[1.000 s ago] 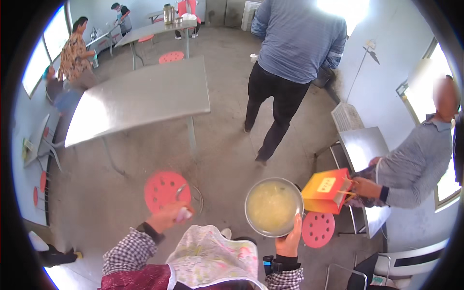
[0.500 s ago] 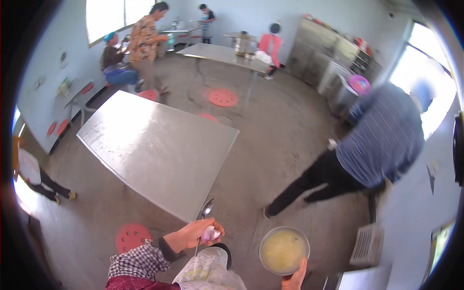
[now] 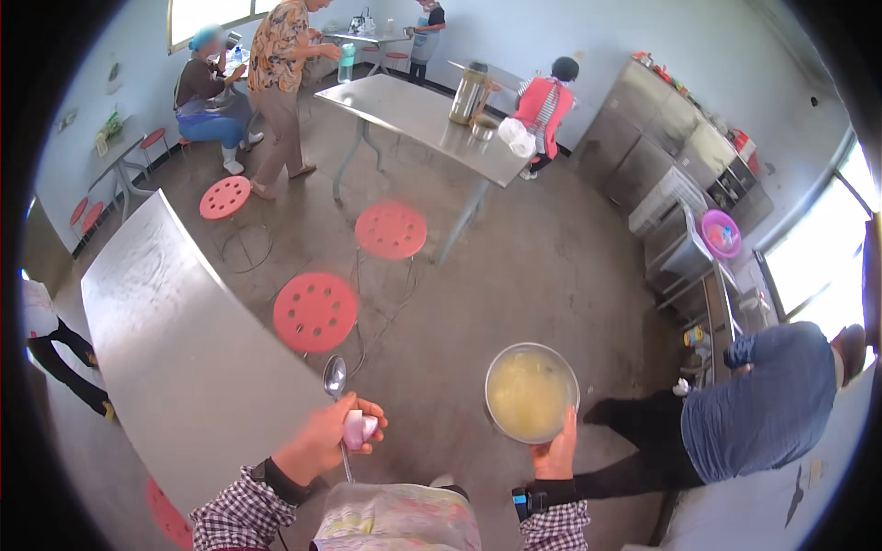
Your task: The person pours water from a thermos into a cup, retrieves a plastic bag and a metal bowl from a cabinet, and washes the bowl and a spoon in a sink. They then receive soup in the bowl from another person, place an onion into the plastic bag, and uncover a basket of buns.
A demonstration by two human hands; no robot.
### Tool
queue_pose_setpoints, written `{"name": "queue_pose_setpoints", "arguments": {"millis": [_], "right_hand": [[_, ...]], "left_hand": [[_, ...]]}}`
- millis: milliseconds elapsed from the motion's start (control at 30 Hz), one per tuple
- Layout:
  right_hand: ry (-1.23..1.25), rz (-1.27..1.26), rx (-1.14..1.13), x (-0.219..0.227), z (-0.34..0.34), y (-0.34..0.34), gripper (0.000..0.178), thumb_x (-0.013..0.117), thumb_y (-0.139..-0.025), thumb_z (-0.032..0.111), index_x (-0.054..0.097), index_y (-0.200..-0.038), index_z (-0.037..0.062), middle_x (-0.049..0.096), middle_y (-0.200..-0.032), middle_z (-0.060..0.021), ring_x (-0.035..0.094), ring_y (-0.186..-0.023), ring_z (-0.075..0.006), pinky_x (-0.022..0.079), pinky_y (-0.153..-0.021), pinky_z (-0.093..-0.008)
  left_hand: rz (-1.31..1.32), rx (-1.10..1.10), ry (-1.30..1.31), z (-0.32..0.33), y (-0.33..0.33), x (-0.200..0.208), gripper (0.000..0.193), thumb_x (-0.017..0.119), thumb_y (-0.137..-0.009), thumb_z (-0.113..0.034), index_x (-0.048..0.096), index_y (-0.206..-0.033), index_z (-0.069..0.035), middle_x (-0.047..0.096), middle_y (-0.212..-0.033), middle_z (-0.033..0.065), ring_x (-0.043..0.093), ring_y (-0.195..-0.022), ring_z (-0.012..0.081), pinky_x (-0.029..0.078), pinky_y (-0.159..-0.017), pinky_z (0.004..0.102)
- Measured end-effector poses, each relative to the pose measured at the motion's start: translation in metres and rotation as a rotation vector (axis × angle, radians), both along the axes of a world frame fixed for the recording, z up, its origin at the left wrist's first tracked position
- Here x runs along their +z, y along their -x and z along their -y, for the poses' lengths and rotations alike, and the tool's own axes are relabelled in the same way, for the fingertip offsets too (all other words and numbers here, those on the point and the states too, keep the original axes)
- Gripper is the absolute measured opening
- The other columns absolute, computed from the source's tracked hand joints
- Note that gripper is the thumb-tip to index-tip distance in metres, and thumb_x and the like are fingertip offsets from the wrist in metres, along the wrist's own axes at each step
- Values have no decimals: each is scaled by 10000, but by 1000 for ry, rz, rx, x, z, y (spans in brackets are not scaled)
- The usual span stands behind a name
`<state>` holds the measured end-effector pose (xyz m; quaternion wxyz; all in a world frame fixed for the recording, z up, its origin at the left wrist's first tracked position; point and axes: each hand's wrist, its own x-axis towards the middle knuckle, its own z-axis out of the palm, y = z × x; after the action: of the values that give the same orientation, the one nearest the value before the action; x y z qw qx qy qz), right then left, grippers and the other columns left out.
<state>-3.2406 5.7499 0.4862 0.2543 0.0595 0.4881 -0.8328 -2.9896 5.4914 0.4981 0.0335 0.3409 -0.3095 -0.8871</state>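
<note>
My left hand [image 3: 322, 436] is closed around a metal spoon [image 3: 335, 375], its bowl pointing up and away from me. In the same fingers sits a pale purple and white rounded piece [image 3: 360, 428], like garlic or a shallot; its kind is not certain. My right hand [image 3: 556, 450] grips the near right rim of a round metal bowl [image 3: 490, 411], thumb over the edge. Yellowish soup [image 3: 530, 393] with pale bits fills much of it. Both hands are held out in front of my body, above the floor, with the bowl roughly level.
A steel table [image 3: 197, 367] lies to my left, with red stools [image 3: 316, 312] beyond it. Another table [image 3: 404, 106] carries a large flask [image 3: 469, 94]. On the right, a person in blue [image 3: 758, 404] bends near a counter. Several other people are farther off.
My view has shifted, bringing the far table and stools closer. The bowl sits higher in view, and more of my right forearm shows. The person on the right now bends lower.
</note>
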Motion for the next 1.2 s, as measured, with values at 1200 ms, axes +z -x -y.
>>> {"name": "queue_pose_setpoints", "arguments": {"millis": [1200], "right_hand": [[-482, -612, 519, -193, 638, 732, 336, 614, -887, 302, 631, -1064, 17, 687, -912, -121, 667, -843, -237, 504, -716, -363]], "left_hand": [[6, 291, -35, 420, 871, 11, 394, 326, -1055, -335, 590, -1122, -51, 631, -1116, 97, 635, -944, 207, 527, -663, 314]]}}
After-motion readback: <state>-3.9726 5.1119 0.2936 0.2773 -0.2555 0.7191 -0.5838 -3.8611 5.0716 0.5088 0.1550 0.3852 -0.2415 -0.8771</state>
